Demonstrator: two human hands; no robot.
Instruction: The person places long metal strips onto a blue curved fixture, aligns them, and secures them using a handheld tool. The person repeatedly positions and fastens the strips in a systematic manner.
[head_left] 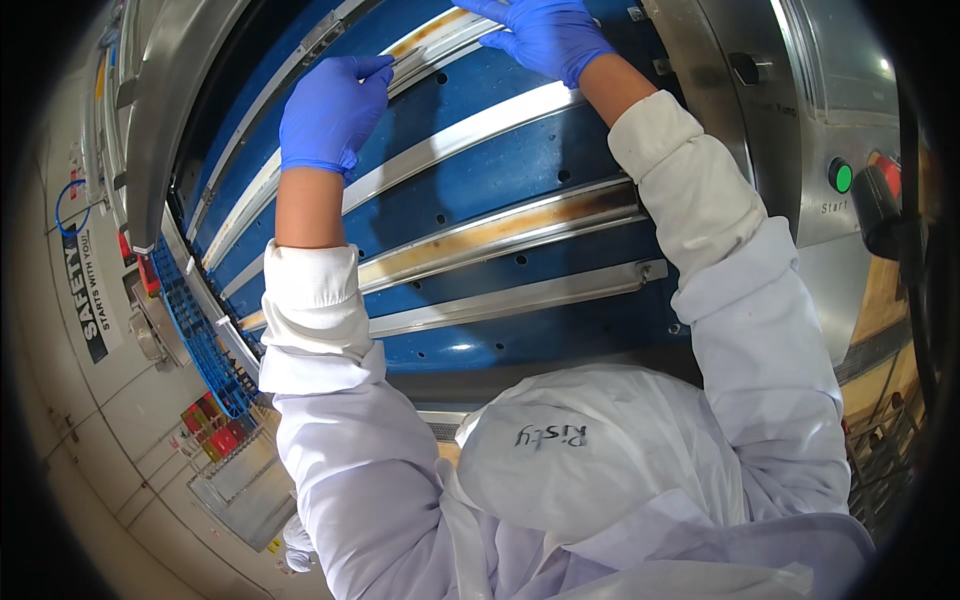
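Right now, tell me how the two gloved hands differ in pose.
The left hand sits lower, fingers pinching a metal rail on the blue panel. The right hand reaches higher, near the picture's top edge, fingers spread flat along the same rail. Both wear blue gloves and white sleeves.

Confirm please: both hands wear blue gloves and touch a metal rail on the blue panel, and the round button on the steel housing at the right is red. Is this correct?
Not quite. In the head view the round button on the steel housing is green, not red. The rest holds: the left hand and right hand, both in blue gloves, touch the long metal rail on the blue panel.
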